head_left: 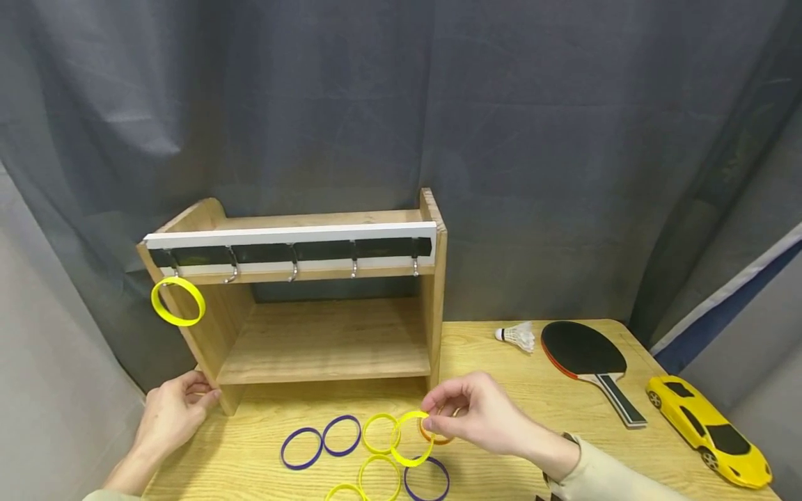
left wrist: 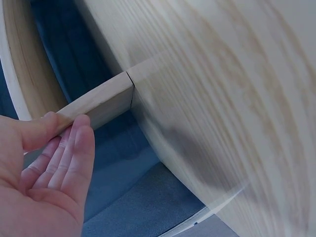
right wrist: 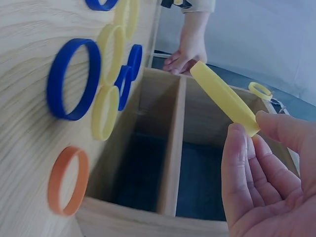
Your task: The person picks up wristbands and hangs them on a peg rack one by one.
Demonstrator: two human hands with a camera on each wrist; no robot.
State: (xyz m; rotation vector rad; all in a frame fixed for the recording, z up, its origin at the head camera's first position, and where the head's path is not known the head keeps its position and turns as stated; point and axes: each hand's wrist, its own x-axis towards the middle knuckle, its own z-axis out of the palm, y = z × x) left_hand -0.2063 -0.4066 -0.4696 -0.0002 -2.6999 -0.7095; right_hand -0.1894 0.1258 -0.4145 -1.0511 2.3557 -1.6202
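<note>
Here at the wooden shelf's (head_left: pixel 326 341) lower left corner, the left hand (head_left: pixel 169 410) pinches the side panel's edge, while a hanging yellow ring (head_left: pixel 178 322) dangles from the shelf's leftmost hook (head_left: pixel 175 271). Two purple rings (head_left: pixel 301 467) lie in front of the shelf on the tabletop (head_left: pixel 250 480), then loose yellow rings (head_left: pixel 364 433). And before the shelf's right end, the right hand (head_left: pixel 479 417) grips a raised yellow ring (head_left: pixel 410 464)! Right of the shelf: shuttlecock (head_left: pixel 519 337), paddle (head_left: pixel 583 348), toy car (head_left: pixel 714 433).
</note>
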